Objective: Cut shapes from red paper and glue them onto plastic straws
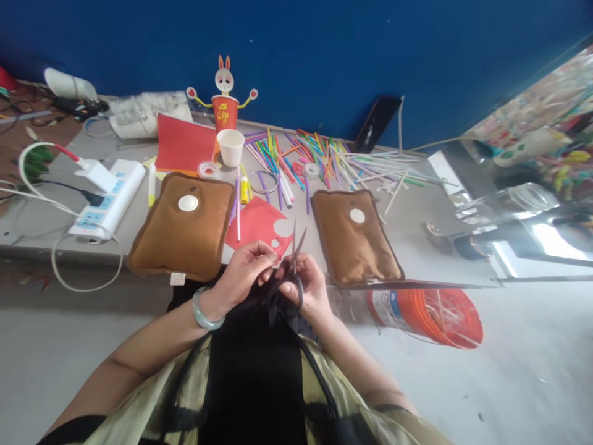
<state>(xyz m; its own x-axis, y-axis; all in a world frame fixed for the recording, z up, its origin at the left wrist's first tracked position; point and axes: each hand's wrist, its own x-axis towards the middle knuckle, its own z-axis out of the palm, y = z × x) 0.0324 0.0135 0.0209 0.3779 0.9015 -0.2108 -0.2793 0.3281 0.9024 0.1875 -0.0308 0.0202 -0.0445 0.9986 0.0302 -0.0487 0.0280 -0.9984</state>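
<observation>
The left hand [248, 269] has its grip closed at the fingertips, thumb against forefinger, pinching a tiny piece [278, 260] that looks reddish but is too small to make out. Just beside it, the right hand [308, 281] has its grip closed around the handles of a pair of scissors [295, 262], whose blades stand parted and point away from the body.

Just beyond the hands, at the near edge of the worktop [417, 216], lies a red paper [250, 222] with rounded cut-outs. A brown pouch [183, 238] lies to its left, and a second brown pouch [356, 241] to its right. Farther back are a yellow glue stick [244, 191], a white cup [230, 148] and a heap of coloured sticks [319, 157]. Behind the white cup stands a red cup [225, 111] topped with a rabbit figure [225, 80]. At far left rests a power strip [111, 201] with plugs in it; on the floor at right, an orange bucket [412, 315] lies tipped over.
</observation>
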